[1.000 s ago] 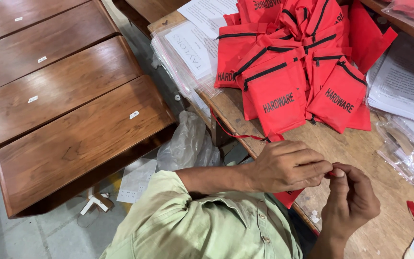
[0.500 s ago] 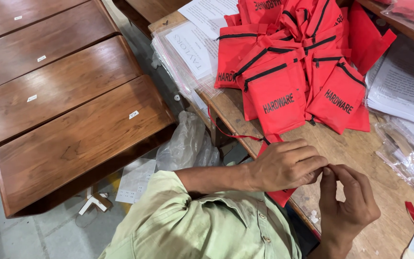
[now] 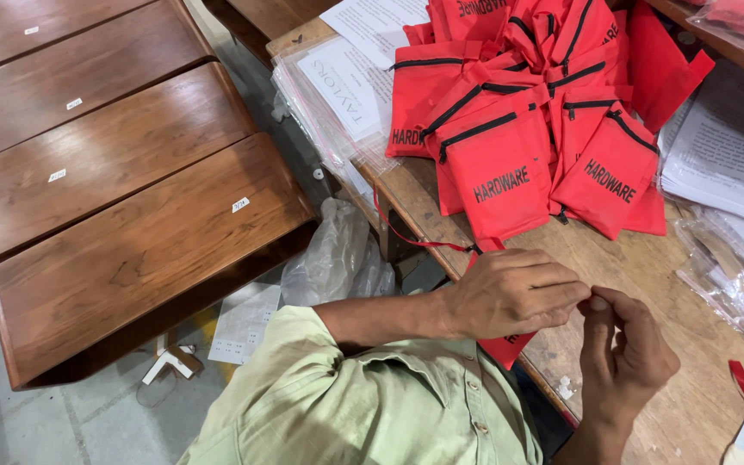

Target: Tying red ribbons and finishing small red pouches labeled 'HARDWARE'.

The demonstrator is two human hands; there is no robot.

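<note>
Two hands meet at the near edge of the wooden table (image 3: 647, 284). My right hand (image 3: 626, 357) has fingers curled with thumb and forefinger pinched together; what they grip is too small to tell. My left hand (image 3: 514, 293) lies curled over a red pouch (image 3: 505, 349), fingertips touching the right thumb, pressing the pouch against the table edge. Farther back sits a pile of red zip pouches (image 3: 536, 112) (black zippers), with stacked papers (image 3: 350, 77) beside it.
</note>
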